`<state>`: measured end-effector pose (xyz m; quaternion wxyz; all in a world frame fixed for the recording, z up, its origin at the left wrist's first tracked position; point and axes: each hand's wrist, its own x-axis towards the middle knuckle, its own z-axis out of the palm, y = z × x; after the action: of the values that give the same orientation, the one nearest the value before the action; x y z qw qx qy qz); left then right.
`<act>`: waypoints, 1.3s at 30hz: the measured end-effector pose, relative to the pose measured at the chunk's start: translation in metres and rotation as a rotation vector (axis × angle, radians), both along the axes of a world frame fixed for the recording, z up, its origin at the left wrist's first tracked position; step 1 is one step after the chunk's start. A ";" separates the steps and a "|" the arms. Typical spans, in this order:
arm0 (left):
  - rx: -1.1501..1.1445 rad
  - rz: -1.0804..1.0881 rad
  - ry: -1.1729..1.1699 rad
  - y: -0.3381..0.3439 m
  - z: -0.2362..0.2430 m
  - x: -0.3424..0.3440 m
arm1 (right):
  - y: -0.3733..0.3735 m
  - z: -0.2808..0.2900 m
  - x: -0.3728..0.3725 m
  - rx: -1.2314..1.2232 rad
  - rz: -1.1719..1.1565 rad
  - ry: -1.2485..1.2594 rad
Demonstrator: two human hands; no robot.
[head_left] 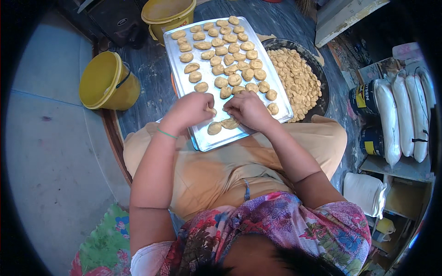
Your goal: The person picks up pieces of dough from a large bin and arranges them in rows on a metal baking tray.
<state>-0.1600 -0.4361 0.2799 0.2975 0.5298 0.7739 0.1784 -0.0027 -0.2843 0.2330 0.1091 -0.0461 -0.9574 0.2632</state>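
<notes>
A silver metal tray [271,99] rests tilted across my lap, with several tan dough pieces [234,79] in uneven rows on it. My left hand [193,108] is curled over the tray's near left part, and a dough piece [211,111] shows between its thumb and fingers. To its right, my right hand [248,109] is closed in a pinch just above the tray; whatever its fingertips hold is hidden. Below the fingers lie a rounded dough piece [214,128] and a flatter, irregular dough piece [230,123].
A wide black pan [323,80] heaped with small dough lumps [294,78] stands right of the tray. Two yellow buckets [131,92] [168,20] stand left and beyond. Shelves [400,165] with long white plastic packs [389,122] line the right side.
</notes>
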 end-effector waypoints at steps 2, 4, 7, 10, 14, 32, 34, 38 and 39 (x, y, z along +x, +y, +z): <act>0.055 0.038 0.001 -0.004 -0.004 -0.011 | 0.001 0.005 -0.001 -0.092 0.006 -0.008; 0.113 0.080 0.004 -0.004 -0.007 -0.017 | 0.005 0.013 0.002 0.042 -0.040 -0.060; 0.094 0.078 -0.015 -0.002 -0.005 -0.016 | 0.005 0.007 -0.001 0.093 -0.045 -0.074; 0.100 0.076 -0.008 -0.001 -0.003 -0.014 | -0.004 0.003 -0.004 0.045 0.015 -0.049; 0.036 0.099 -0.027 0.001 0.002 -0.014 | 0.001 0.012 -0.004 -0.023 -0.039 -0.012; 0.086 0.188 0.132 0.008 -0.008 -0.026 | 0.023 -0.003 -0.059 0.220 -0.159 0.072; 0.115 0.253 0.141 0.008 -0.007 -0.030 | 0.020 -0.005 -0.065 0.200 -0.116 0.077; 0.193 0.256 0.169 0.004 -0.002 -0.037 | 0.022 -0.006 -0.072 0.124 -0.090 0.093; 0.183 0.268 0.163 0.003 0.000 -0.037 | 0.024 -0.004 -0.072 0.099 -0.130 0.116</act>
<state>-0.1970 -0.4327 0.2801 0.1579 0.4595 0.8397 0.2426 -0.0750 -0.2605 0.2286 0.1832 -0.0876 -0.9563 0.2103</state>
